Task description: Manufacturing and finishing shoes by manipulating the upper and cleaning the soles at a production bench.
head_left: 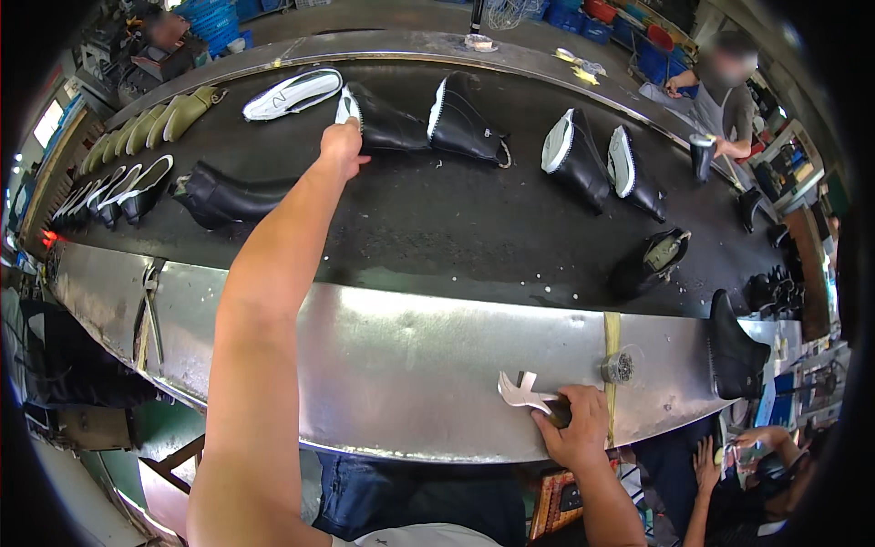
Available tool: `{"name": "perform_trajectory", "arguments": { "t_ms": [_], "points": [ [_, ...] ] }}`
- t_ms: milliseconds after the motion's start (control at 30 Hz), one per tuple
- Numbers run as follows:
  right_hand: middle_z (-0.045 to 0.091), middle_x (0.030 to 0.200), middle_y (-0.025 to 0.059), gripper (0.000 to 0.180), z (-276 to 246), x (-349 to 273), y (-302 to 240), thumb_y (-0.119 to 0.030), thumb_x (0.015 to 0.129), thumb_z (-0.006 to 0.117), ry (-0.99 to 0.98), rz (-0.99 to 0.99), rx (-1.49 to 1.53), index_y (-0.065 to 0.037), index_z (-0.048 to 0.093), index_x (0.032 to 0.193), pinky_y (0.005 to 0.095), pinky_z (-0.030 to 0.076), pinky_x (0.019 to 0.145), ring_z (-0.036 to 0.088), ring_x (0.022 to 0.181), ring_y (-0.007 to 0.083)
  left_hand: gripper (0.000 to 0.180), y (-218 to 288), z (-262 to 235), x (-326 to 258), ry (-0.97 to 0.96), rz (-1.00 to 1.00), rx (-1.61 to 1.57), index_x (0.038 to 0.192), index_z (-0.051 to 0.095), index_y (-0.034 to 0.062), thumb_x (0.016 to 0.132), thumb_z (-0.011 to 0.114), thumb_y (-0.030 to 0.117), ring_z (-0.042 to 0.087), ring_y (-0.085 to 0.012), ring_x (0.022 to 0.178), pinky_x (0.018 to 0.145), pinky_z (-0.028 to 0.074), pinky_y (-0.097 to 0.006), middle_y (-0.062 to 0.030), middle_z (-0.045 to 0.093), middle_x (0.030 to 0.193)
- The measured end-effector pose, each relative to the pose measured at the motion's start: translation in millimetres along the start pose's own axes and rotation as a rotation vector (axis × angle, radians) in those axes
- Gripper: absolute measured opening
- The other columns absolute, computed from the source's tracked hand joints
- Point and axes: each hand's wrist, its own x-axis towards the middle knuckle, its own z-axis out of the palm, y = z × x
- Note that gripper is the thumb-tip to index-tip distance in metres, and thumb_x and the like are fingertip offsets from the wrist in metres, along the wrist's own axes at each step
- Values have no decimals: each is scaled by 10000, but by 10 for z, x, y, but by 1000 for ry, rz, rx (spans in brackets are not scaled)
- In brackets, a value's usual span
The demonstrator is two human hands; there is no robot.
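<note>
Overhead, the head view looks down on a long dark conveyor belt (437,228) edged by a metal table (410,365) on the near side. The left hand (342,146) reaches far across the belt, its fingers loosely curled and touching the white-soled toe of a black boot upper on a last (383,123); I cannot tell whether that grip has closed on it. Just left of it lies a white shoe (293,93), and just right stands another black boot (465,118). Nearer on the left lies a black boot on its side (228,199), with a row of olive and black-and-white shoes (137,159) beyond it at the belt's left end.

The right hand (576,424) rests at the near edge of the table, its grip closed around the handle of a metal pincer tool (521,392), whose forked head lies on the metal. More black boots (602,164) stand farther right, where another person (725,100) works at the far right.
</note>
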Motion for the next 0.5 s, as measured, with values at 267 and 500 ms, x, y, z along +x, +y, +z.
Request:
{"name": "perform_trajectory", "arguments": {
  "t_ms": [267,500],
  "points": [
    [646,986,165,444,26,-52,-96,-224,771,830,49,22,36,-33,595,1096,468,455,828,605,907,368,434,444,-1024,-2170,-264,168,-199,1372,461,-11,1027,518,246,615,-388,1126,896,562,-575,-203,567,1292],
    [634,1038,195,466,215,-168,8,-278,823,800,290,110,23,-26,577,1145,493,467,866,599,966,407,1141,448,-1719,-4219,-333,1296,1445,1533,392,113,572,925,421,139,-525,1501,1151,148,-682,-272,222,1621]
  ]
}}
